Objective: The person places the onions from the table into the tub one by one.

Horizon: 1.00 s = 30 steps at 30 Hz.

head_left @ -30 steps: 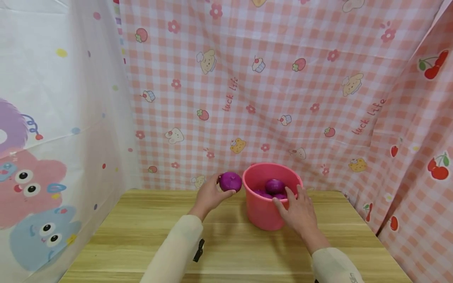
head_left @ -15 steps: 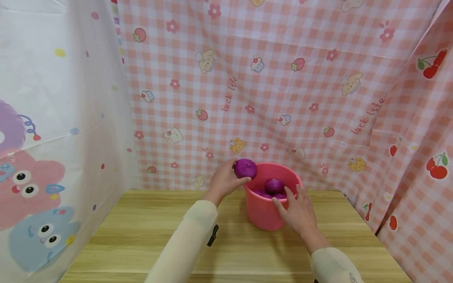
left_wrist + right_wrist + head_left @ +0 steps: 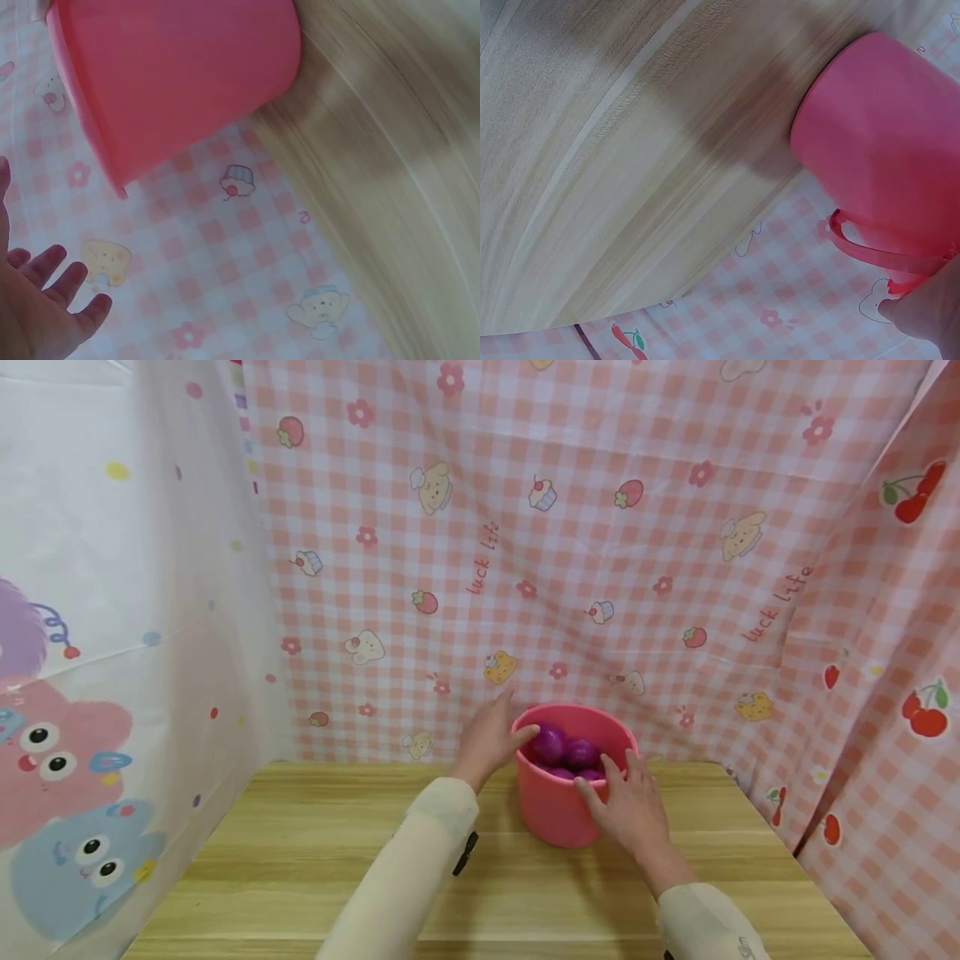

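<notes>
A pink bucket [image 3: 558, 817] stands on the table with several purple onions in it. One onion [image 3: 550, 743] lies inside the left wall, beside another onion [image 3: 582, 752]; the lower ones are partly hidden. My left hand [image 3: 489, 742] is at the bucket's left rim, holding nothing, its thumb reaching over the edge. In the left wrist view, that hand's fingers [image 3: 66, 283] are spread apart from the bucket [image 3: 187, 75]. My right hand [image 3: 630, 806] grips the right side of the rim. The right wrist view shows only part of it, near the bucket's handle [image 3: 881, 256].
The wooden table [image 3: 315, 852] extends left and in front of the bucket. A pink checked curtain [image 3: 390, 610] hangs close behind, a white printed one [image 3: 195, 568] on the left, and a cherry-patterned one [image 3: 885, 777] on the right.
My left hand carried an onion rightward, up to the bucket's rim, and let it go; it now lies inside. The right hand has stayed on the rim.
</notes>
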### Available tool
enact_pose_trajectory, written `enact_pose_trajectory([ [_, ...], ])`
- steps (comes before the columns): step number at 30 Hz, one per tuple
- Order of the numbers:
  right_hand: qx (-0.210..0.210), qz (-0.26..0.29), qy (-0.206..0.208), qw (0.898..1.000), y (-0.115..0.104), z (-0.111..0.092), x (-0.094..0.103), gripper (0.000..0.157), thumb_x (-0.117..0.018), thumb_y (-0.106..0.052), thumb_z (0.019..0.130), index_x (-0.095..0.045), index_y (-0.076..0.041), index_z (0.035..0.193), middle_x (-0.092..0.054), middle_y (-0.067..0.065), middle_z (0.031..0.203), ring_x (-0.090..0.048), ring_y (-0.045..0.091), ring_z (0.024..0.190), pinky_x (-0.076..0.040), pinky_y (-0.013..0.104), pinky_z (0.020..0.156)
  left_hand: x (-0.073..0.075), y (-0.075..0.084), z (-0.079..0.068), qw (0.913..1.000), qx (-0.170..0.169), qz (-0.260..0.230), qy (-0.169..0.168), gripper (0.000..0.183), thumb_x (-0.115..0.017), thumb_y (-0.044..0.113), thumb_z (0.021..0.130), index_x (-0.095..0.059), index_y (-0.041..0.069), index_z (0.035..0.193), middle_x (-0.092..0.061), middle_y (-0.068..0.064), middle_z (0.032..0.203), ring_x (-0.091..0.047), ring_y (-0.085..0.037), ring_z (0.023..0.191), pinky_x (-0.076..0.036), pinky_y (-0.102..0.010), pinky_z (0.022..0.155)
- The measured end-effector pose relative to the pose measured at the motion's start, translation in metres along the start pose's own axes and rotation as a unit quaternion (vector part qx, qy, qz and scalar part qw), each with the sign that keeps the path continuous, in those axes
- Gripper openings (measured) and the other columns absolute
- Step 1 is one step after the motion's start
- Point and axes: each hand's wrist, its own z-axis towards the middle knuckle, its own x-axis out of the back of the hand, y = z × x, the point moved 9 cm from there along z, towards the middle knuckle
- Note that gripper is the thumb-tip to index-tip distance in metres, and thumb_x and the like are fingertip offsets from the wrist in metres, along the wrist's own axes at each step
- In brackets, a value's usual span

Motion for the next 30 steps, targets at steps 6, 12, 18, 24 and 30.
enact_pose_trajectory([
  [6,-0.003,0.002,0.002,1.0,0.0,0.002,0.001,0.079,-0.041,-0.059,0.1,-0.038,0.004,0.148,-0.018,0.034,0.154,-0.016,0.052,0.142,-0.016,0.064,0.115,0.008,-0.011,-0.003,0.9997,0.008,0.021,0.012,0.073,-0.065,0.05,0.093,-0.044,0.008,0.148,-0.053,-0.012,0.144,-0.047,-0.032,0.132,-0.036,-0.049,0.111],
  [12,-0.004,0.002,-0.01,1.0,0.002,0.003,-0.001,0.082,-0.039,-0.061,0.1,-0.036,0.004,0.149,-0.017,0.034,0.154,-0.016,0.053,0.141,-0.015,0.065,0.114,0.018,-0.023,-0.009,0.9994,0.027,0.019,0.009,0.077,-0.06,0.057,0.093,-0.04,0.01,0.151,-0.049,-0.012,0.147,-0.045,-0.034,0.134,-0.037,-0.054,0.109],
  [18,-0.001,-0.003,-0.018,1.0,0.004,0.003,0.001,0.084,-0.038,-0.062,0.1,-0.029,0.004,0.152,-0.015,0.036,0.155,-0.014,0.054,0.141,-0.012,0.067,0.114,0.028,-0.036,-0.016,0.997,0.021,0.072,0.02,0.077,-0.054,0.061,0.095,-0.042,0.009,0.15,-0.046,-0.014,0.149,-0.043,-0.036,0.136,-0.03,-0.055,0.112],
  [24,-0.006,0.001,-0.018,1.0,0.01,0.002,0.002,0.086,-0.04,-0.058,0.101,-0.019,0.005,0.154,-0.008,0.038,0.156,-0.01,0.056,0.142,-0.01,0.069,0.113,0.033,-0.053,-0.027,0.9923,0.03,0.118,0.023,0.076,-0.053,0.063,0.094,-0.043,0.011,0.149,-0.044,-0.016,0.15,-0.039,-0.035,0.137,-0.026,-0.056,0.114],
  [30,-0.008,-0.004,-0.004,1.0,0.013,-0.002,0.002,0.09,-0.042,-0.061,0.099,-0.016,0.004,0.156,-0.003,0.036,0.157,-0.007,0.055,0.143,-0.004,0.071,0.112,0.04,-0.069,-0.042,0.9875,0.034,0.15,0.036,0.077,-0.053,0.062,0.094,-0.043,0.008,0.148,-0.044,-0.019,0.149,-0.038,-0.037,0.138,-0.022,-0.061,0.114],
])
